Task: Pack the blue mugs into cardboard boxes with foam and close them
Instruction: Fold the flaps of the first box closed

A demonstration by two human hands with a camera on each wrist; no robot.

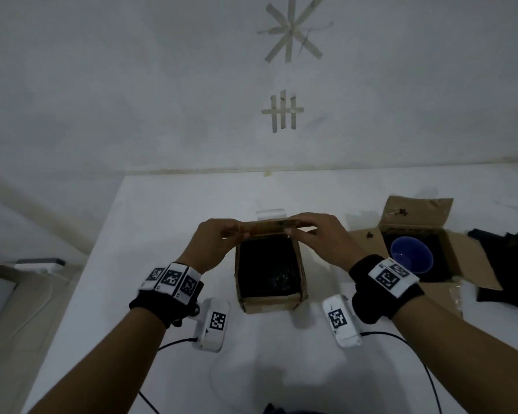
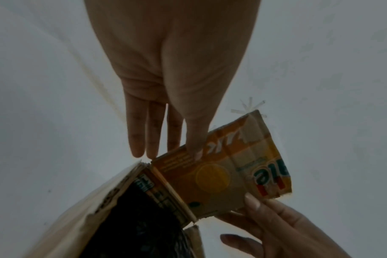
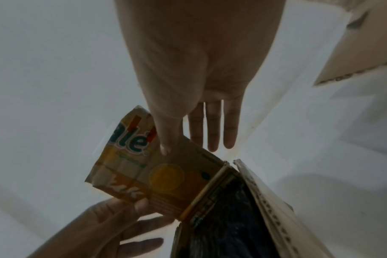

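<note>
The far flap [image 1: 269, 228] of a small cardboard box [image 1: 271, 300] is pinched from both ends at the centre of the white worktop [image 1: 162, 219], the left hand [image 1: 214, 239] gripping its left end between thumb and fingers and the right hand [image 1: 322, 234] gripping its right end likewise. In the wrist views the thumbs are seen pressed on the flap's printed orange face, with the remaining fingers extended behind it. The step is judged to be the closing of this box. It would be done best if the flap were folded evenly along its crease toward the person, both ends kept level, and laid flat over the filling before the other flaps are brought across.

The box is filled to near its rim with black foam [image 1: 269, 270]; no mug can be made out beneath it. A second box [image 1: 416, 228] lies open to the right, well apart, and a blue mug [image 1: 411, 259] is seen upright in its dark foam lining. Loose black foam pieces [image 1: 509, 264] are left at the right edge.
</note>
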